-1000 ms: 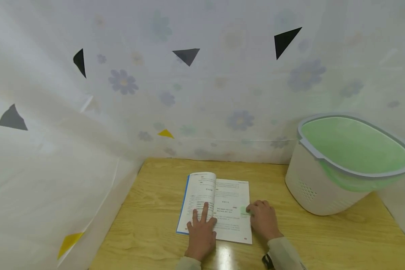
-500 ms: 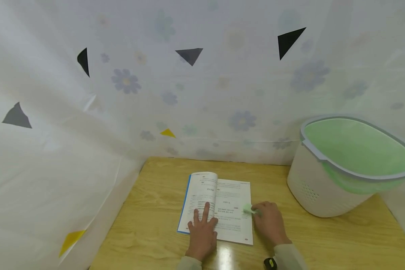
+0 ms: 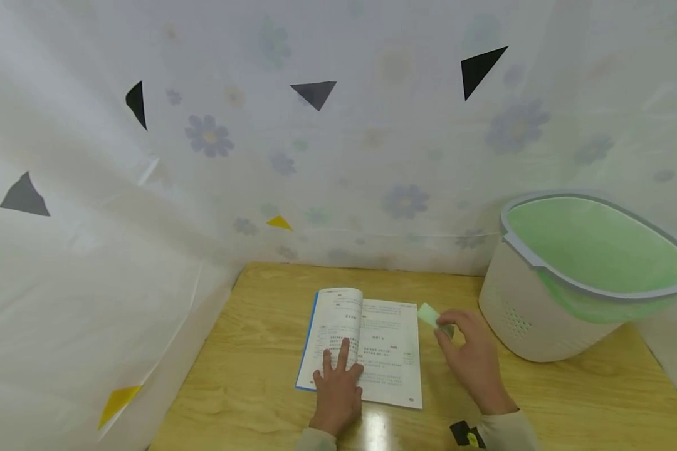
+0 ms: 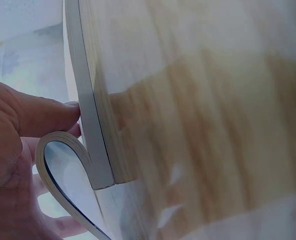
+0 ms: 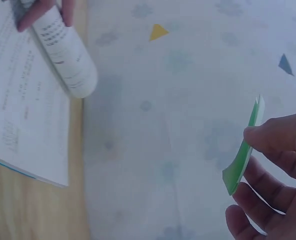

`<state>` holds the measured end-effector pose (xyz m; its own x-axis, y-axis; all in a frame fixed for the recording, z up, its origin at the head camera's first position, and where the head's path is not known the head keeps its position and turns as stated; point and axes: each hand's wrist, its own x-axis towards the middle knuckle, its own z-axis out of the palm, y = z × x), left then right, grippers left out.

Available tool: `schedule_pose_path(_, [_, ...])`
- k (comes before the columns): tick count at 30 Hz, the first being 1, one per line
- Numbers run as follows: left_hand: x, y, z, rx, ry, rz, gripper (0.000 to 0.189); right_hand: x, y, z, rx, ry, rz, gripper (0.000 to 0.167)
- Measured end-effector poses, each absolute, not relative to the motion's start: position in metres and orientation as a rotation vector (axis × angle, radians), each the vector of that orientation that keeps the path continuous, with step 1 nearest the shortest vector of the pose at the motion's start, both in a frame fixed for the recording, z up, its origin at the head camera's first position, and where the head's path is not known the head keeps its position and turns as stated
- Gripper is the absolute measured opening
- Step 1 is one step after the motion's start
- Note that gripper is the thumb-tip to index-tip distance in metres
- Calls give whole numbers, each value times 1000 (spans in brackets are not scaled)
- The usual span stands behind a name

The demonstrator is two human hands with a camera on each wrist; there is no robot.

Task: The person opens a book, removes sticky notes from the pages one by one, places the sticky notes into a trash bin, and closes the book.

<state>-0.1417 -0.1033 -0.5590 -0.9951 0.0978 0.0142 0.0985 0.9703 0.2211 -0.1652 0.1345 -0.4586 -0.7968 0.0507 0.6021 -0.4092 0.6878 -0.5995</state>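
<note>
An open book (image 3: 388,369) with printed pages and a blue cover edge lies on the wooden table. My left hand (image 3: 337,396) presses its spread fingers on the curved left page. In the left wrist view, the thumb (image 4: 48,117) touches the page block near the fold. Just past the book's right edge, my right hand (image 3: 474,360) pinches a small pale green sticky note (image 3: 428,314) between thumb and fingers. The right wrist view shows this note bent and raised off the page, part of it behind the fingers.
A tall white basket (image 3: 519,319) with a grey rim and green inside stands at the table's back right. A flower-patterned plastic sheet (image 3: 344,169) with dark and yellow triangles hangs behind the wooden table (image 3: 248,351).
My right hand has lifted the green sticky note off the right page and moved it up and to the right. The left hand stays in place on the left page.
</note>
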Motion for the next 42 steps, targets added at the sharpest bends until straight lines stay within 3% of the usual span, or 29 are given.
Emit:
schedule_pose_path(5, [-141,-103,-559,-162,-3111,-354,33,-153,142,-429,367,-2089,998,29])
schedule_pose_path(9, [-141,-104,-559,-167,-3098,-340,33,-146,149,-411,418,-1941,965,18])
schedule_pose_path(12, [-140,-104,-559,-170,-3099,-337,33,-144,157,-402,416,-1851,960,40])
schedule_pose_path(14, [-140,-104,-558,-169,-3101,-338,33,-143,163,-397,400,-1803,952,46])
schedule_pose_path(30, [-140,-103,-560,-150,-3085,-332,33,-160,250,-350,-44,-1807,695,35])
schedule_pose_path(42, [-140,-102,-561,-150,-3090,-346,32,-171,291,-358,-225,-1925,688,29])
